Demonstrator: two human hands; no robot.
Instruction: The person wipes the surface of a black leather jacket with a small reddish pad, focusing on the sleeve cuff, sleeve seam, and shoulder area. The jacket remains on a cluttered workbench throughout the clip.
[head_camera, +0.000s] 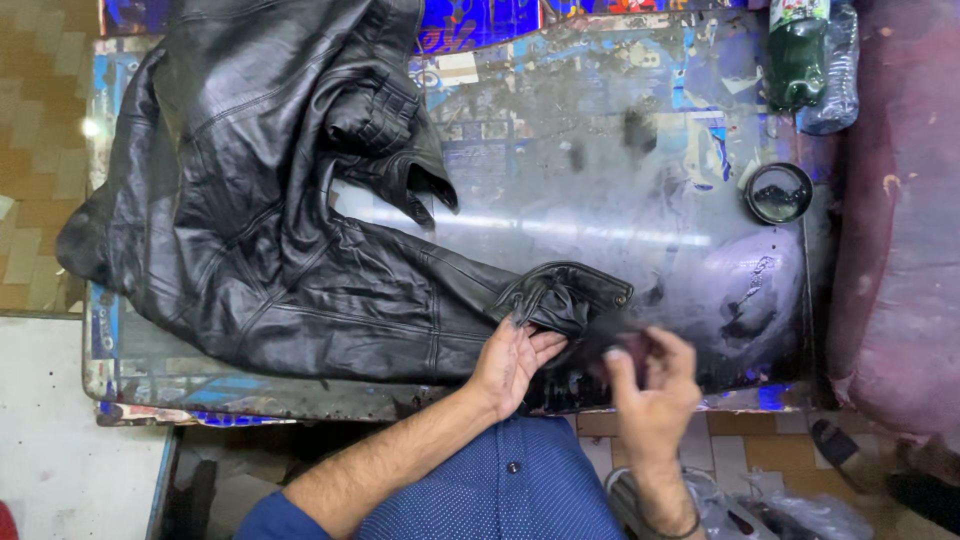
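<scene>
At the near edge of a worn, paint-stained tabletop (620, 130), my left hand (515, 362) lies flat and spread, palm up, under the cuff (570, 297) of a black leather jacket (270, 200), holding the sleeve end steady. My right hand (655, 385) hovers just beside it, fingers loosely curled around something dark and blurred, perhaps a cloth or dauber; I cannot tell exactly what, nor how tightly it is gripped. By the look of it, the cuff is being worked over with polish, and the next stroke calls for the left hand to keep the leather taut while the right comes down on the cuff. The rest of the jacket sprawls across the left half of the tabletop, its other sleeve folded on top. A small round open tin (779, 192) of dark polish sits well apart to the right, with a green bottle (797, 50) and a clear plastic bottle (838, 80) at the far corner.
</scene>
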